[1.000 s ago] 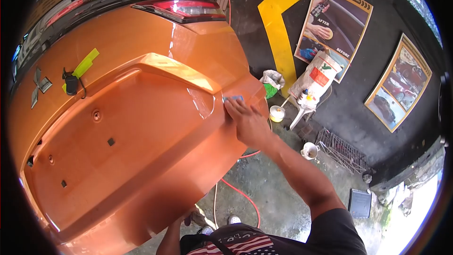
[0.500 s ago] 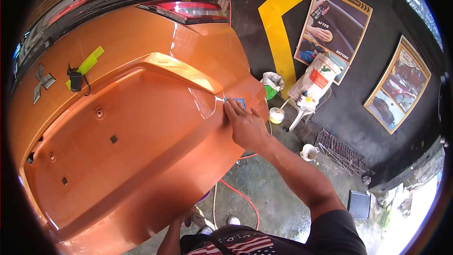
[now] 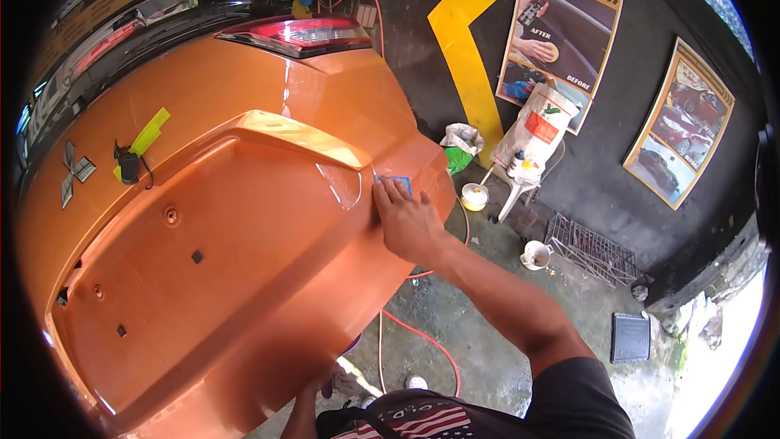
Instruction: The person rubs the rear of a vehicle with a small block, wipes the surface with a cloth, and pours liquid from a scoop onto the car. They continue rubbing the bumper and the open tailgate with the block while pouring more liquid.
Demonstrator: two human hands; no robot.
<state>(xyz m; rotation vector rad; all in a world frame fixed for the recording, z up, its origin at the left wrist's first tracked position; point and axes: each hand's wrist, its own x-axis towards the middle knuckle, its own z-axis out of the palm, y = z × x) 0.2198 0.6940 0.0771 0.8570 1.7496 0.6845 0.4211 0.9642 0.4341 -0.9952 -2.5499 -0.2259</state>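
Observation:
An orange car's rear panel (image 3: 244, 252) fills the left and middle of the head view. My right hand (image 3: 406, 215) lies flat on the panel's right edge, fingers pressed over a blue piece of sandpaper or cloth (image 3: 398, 184). Just left of the fingertips, a whitish wet patch (image 3: 345, 185) marks the paint. My left forearm (image 3: 302, 410) shows at the bottom, below the car's lower edge; the left hand is mostly hidden there. A black device (image 3: 127, 164) hangs from yellow-green tape near the three-pointed emblem (image 3: 78, 174).
Right of the car stand a white stool (image 3: 520, 187) with a sack (image 3: 532, 134), a pot (image 3: 474, 197), a white bucket (image 3: 535, 255) and a metal rack (image 3: 593, 249). A red hose (image 3: 431, 341) crosses the floor. Posters (image 3: 561, 41) hang on the black wall.
The camera view has shifted slightly. My right hand has moved a little down and left along the panel edge, with the blue piece still under its fingers.

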